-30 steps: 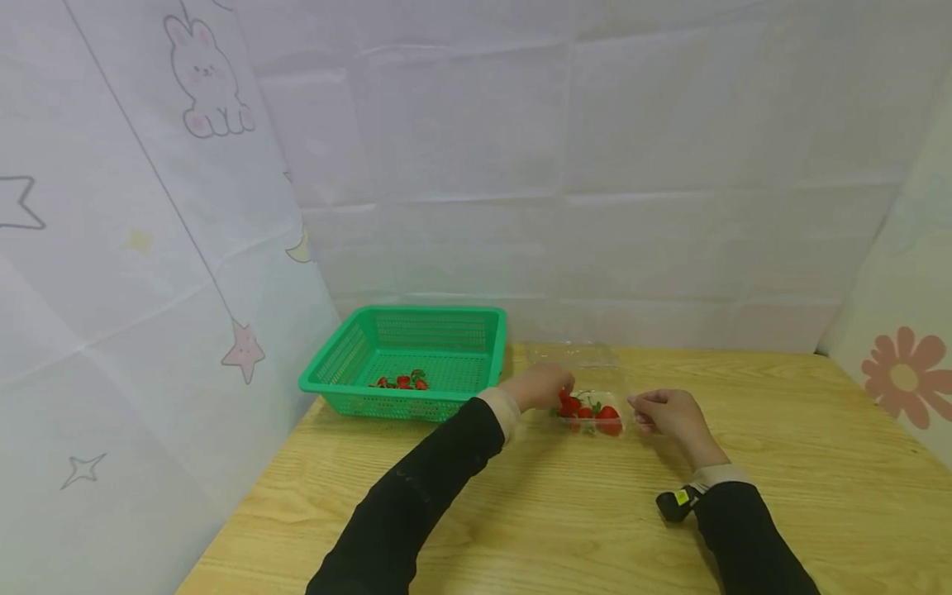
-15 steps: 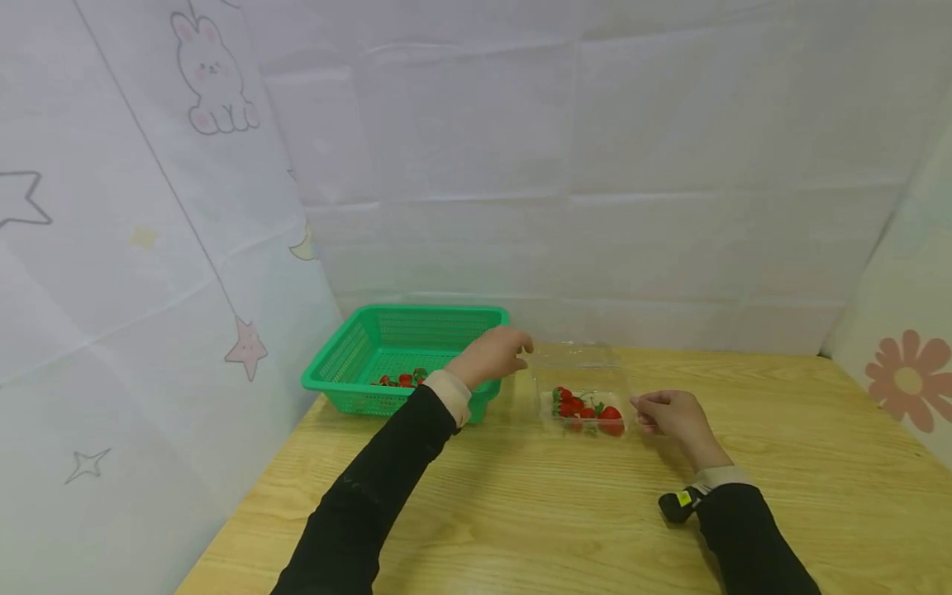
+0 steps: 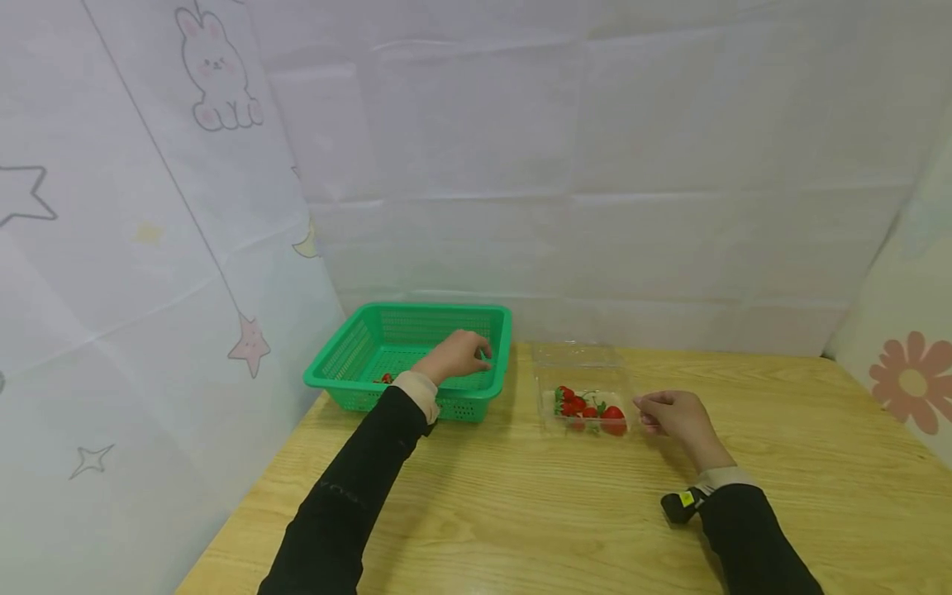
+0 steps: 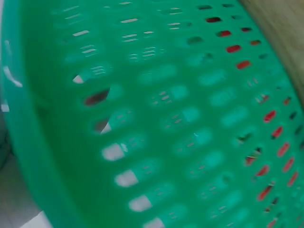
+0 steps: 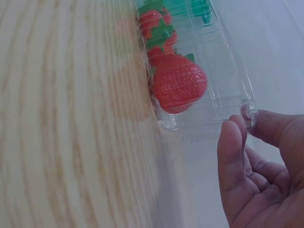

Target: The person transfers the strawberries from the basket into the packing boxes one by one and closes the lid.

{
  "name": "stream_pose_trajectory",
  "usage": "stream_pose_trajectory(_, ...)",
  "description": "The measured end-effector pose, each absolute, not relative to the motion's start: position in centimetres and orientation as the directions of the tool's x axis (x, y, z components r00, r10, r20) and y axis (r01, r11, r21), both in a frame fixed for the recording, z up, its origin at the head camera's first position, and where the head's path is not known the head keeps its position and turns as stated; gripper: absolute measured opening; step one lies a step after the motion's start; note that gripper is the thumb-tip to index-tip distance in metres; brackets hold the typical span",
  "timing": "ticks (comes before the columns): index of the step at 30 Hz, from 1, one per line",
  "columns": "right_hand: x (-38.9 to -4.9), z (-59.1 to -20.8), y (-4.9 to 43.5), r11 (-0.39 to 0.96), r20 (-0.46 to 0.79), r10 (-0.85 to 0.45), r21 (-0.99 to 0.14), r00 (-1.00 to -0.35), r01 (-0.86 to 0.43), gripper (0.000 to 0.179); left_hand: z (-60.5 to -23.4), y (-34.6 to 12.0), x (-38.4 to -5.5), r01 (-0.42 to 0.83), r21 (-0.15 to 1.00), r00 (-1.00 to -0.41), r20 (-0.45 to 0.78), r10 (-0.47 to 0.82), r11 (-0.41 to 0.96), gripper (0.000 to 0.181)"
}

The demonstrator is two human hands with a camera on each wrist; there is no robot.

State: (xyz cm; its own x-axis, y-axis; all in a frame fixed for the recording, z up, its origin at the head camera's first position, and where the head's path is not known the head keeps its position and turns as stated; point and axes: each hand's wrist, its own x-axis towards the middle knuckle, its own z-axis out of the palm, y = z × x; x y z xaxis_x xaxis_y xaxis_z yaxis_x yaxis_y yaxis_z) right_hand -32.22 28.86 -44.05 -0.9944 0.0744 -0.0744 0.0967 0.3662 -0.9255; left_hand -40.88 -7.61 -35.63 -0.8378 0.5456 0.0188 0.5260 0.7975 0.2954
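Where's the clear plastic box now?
Head view: the clear plastic box sits on the table, right of the green basket; the right hand pinches its right rim.

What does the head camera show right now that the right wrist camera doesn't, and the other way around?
Only the head view shows the left hand, over the green basket, and the bunny drawing. Only the right wrist view shows the bumpy surface of the large strawberry and the ribs of the clear box. Both show the right hand at the box's edge, and the wooden tabletop.
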Motion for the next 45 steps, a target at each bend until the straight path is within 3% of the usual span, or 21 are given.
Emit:
stream_pose_trajectory(11, -32.3, -44.4, 28.8, 0.356, -0.083, 0.075, -0.929, -0.994, 0.104, 0.045, -37.4, -9.0, -41.3, 0.44, 0.309, -0.838, -0.196, 0.51, 0.843, 0.032)
stream_pose_trajectory(18, -32.5, -44.5, 28.8, 0.356, -0.083, 0.083, -0.928, -0.993, 0.107, 0.043, -38.5, -9.3, -41.8, 0.479, 0.317, -0.802, -0.22, 0.555, 0.818, 0.022)
stream_pose_trajectory(31, -32.2, -44.1, 28.9, 0.355, -0.072, 0.066, -0.93, -0.995, 0.091, 0.046, -39.2, -8.9, -42.4, 0.44, 0.386, -0.782, -0.279, 0.557, 0.811, 0.038)
stream_pose_trajectory(45, -32.3, -44.2, 29.0, 0.359, -0.077, 0.073, -0.928, -0.994, 0.098, 0.045, -39.7, -9.0, -43.0, 0.389, 0.377, -0.768, -0.371, 0.522, 0.841, 0.037)
